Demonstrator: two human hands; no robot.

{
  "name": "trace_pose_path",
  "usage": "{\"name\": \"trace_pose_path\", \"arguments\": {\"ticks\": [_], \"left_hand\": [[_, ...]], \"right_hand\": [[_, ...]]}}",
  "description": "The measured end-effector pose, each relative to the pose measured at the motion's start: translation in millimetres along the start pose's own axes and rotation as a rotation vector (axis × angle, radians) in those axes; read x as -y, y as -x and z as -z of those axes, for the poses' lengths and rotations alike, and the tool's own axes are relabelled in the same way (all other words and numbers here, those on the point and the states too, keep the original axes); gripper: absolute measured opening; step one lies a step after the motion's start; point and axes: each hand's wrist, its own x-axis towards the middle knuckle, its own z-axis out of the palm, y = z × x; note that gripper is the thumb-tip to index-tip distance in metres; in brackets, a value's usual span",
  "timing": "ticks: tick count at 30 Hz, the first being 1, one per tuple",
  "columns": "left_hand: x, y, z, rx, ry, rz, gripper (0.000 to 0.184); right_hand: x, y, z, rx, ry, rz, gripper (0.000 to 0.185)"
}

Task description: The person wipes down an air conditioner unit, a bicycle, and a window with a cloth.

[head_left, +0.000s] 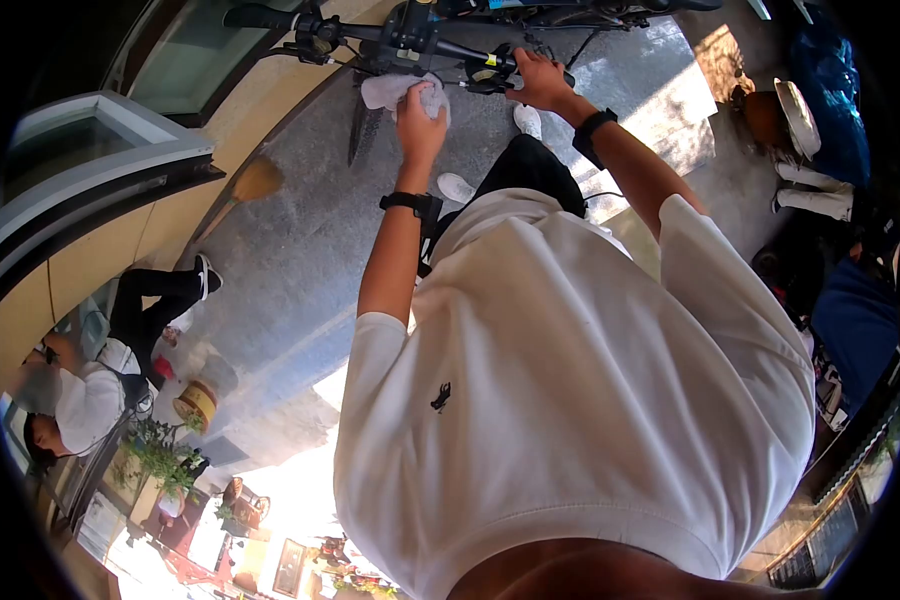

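A bicycle handlebar (450, 48) runs across the top of the view, with brake levers, cables and a black left grip (260, 17). My left hand (422, 122) is closed on a white cloth (385, 92), bunched just below the middle of the bar near the cables. The bicycle's front tyre (360, 130) shows partly below the cloth. On the right end of the bar, my right hand (542, 82) wraps around the handlebar beside the brake lever; the grip under its fingers is mostly hidden.
An open window frame (110, 150) juts from the left wall, near a broom (255, 180). Another person (95, 395) sits at lower left by potted plants (160, 455). At upper right are a round wooden-looking object (765, 122) and blue plastic sheeting (828, 90).
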Motion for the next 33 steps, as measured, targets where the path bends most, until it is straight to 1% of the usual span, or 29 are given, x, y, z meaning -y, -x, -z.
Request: {"name": "trace_pose_path", "arguments": {"ticks": [2, 4, 5, 6, 7, 9, 10, 11, 12, 13, 14, 15, 17, 19, 21, 22, 23, 24, 25, 26, 27, 28, 29, 31, 33], "left_hand": [[-6.5, -0.8, 2.8, 0.011, -0.059, -0.029, 0.043], [-8.1, -7.5, -0.6, 0.026, -0.119, -0.066, 0.042], [-9.7, -12.4, -7.1, -0.015, -0.105, 0.023, 0.042], [-14.2, -14.3, -12.6, -0.059, -0.089, 0.114, 0.042], [-19.5, -13.3, -18.6, -0.066, -0.091, 0.118, 0.042], [-26.0, -9.4, -29.3, -0.120, 0.186, 0.281, 0.043], [-25.4, -9.4, -34.5, -0.125, 0.178, 0.278, 0.043], [-24.9, -6.7, -39.3, -0.080, 0.170, 0.199, 0.046], [-24.6, -2.0, -41.3, -0.027, 0.162, 0.128, 0.050], [-26.3, 2.6, -41.3, -0.020, 0.154, 0.133, 0.050], [-27.9, 3.9, -41.5, 0.055, 0.128, 0.110, 0.054], [-35.1, 1.2, -44.3, 0.122, 0.107, 0.084, 0.057], [-55.3, 4.2, -56.7, 0.096, 0.113, 0.112, 0.056], [-66.9, 8.0, -66.7, 0.062, 0.109, 0.139, 0.056], [-75.3, 11.8, -76.1, 0.005, -0.068, 0.055, 0.055], [-75.2, 15.2, -77.3, -0.009, -0.074, 0.064, 0.055], [-76.6, 18.3, -78.4, 0.007, -0.131, 0.069, 0.055], [-78.6, 19.8, -79.3, 0.020, -0.187, 0.075, 0.054], [-81.1, 20.4, -79.6, 0.031, -0.243, 0.081, 0.054], [-84.7, 22.5, -79.6, 0.009, -0.248, 0.088, 0.054], [-88.0, 24.7, -79.1, 0.026, -0.300, 0.054, 0.053], [-91.6, 28.2, -78.7, 0.048, -0.353, 0.022, 0.052], [-95.9, 32.6, -79.4, 0.033, -0.356, 0.035, 0.052], [-105.2, 32.2, -82.1, 0.143, -0.360, -0.012, 0.050], [-111.9, 31.8, -81.4, 0.119, -0.367, -0.011, 0.048]], "right_hand": [[0.1, -0.5, -1.7, -0.006, -0.015, 0.011, 0.065], [2.1, 1.8, -4.0, -0.091, 0.020, 0.029, 0.066], [0.4, 1.8, -4.6, -0.091, 0.017, 0.033, 0.066], [2.6, 2.5, -0.4, -0.038, 0.001, 0.021, 0.066], [2.8, 2.6, 5.5, 0.016, -0.012, 0.011, 0.066], [-4.1, 4.6, 13.1, 0.031, -0.035, 0.058, 0.066], [-8.4, 3.0, 14.2, 0.052, -0.031, 0.124, 0.064], [-13.0, 1.0, 14.8, 0.072, -0.030, 0.187, 0.062], [-17.6, -2.6, 11.3, 0.075, -0.042, 0.186, 0.062], [-23.6, -5.5, 10.7, 0.132, -0.088, 0.247, 0.062], [-31.0, -8.2, 11.6, 0.186, -0.127, 0.312, 0.062], [-34.6, -10.7, 13.1, 0.184, -0.122, 0.318, 0.062], [-36.2, -11.3, 13.2, 0.148, -0.063, 0.406, 0.062], [-42.4, -18.1, 9.9, 0.161, -0.098, 0.449, 0.061], [-46.6, -26.7, 9.6, 0.175, -0.133, 0.496, 0.061], [-47.5, -28.4, 8.1, 0.196, -0.154, 0.505, 0.055], [-48.5, -29.0, 8.1, 0.218, -0.173, 0.516, 0.049], [-49.7, -29.8, 7.4, 0.222, -0.167, 0.537, 0.049], [-50.2, -30.3, 7.3, 0.241, -0.165, 0.528, 0.045], [-50.5, -30.2, 8.1, 0.259, -0.164, 0.518, 0.040], [-49.6, -30.3, 10.0, 0.264, -0.158, 0.539, 0.040], [-48.9, -28.6, 11.4, 0.226, -0.168, 0.544, 0.037], [-48.5, -26.7, 12.9, 0.191, -0.179, 0.549, 0.034], [-51.0, -30.9, 9.6, 0.175, -0.175, 0.582, 0.033], [-52.5, -36.7, 9.4, 0.159, -0.172, 0.609, 0.033]]}}
